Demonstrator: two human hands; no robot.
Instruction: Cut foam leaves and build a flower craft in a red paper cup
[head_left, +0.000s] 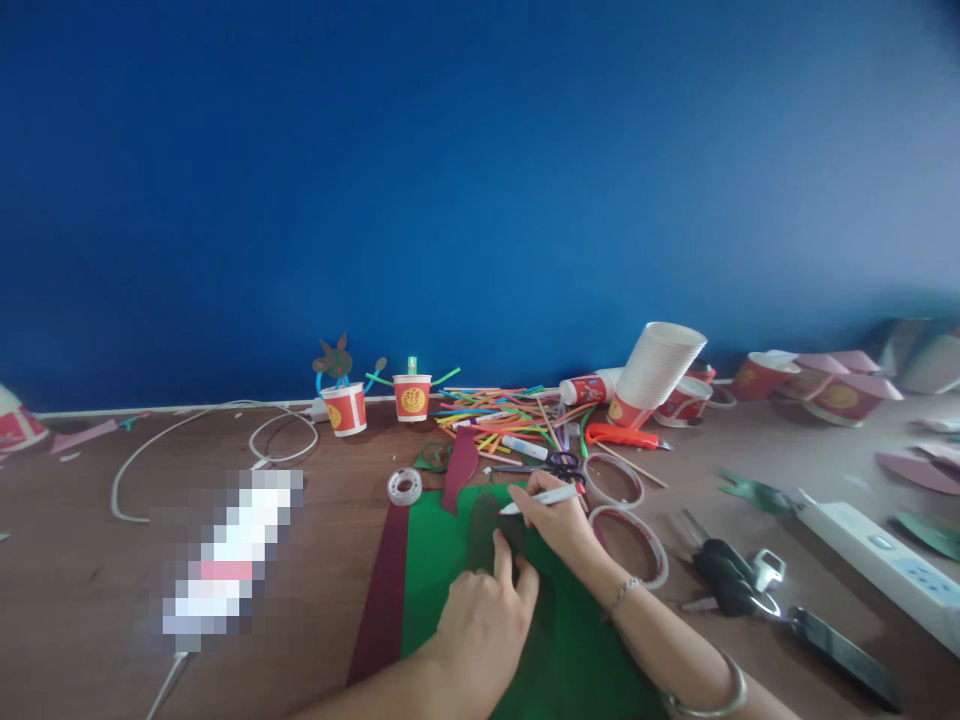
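My right hand (556,522) is closed around a white marker (553,496) with a red end, its tip pointing left over a green sheet of paper (435,560). On that same sheet my left hand (486,618) presses down, its index finger stretched forward and no object in its grasp. Part of the green surface near the fingers looks darker, in shadow. A maroon sheet (379,590) shows from under the green one along the left. Beyond the sheet's far edge lies a cut maroon piece (460,468), slightly overlapping it.
Colourful straws (495,415), scissors (562,462), a glue stick (525,447) and an orange cutter (622,435) lie behind. Tape rolls (405,487) flank the sheet. Stacked paper cups (656,370) lean near the blue wall. Keys (724,575) and a power strip (885,570) are at right.
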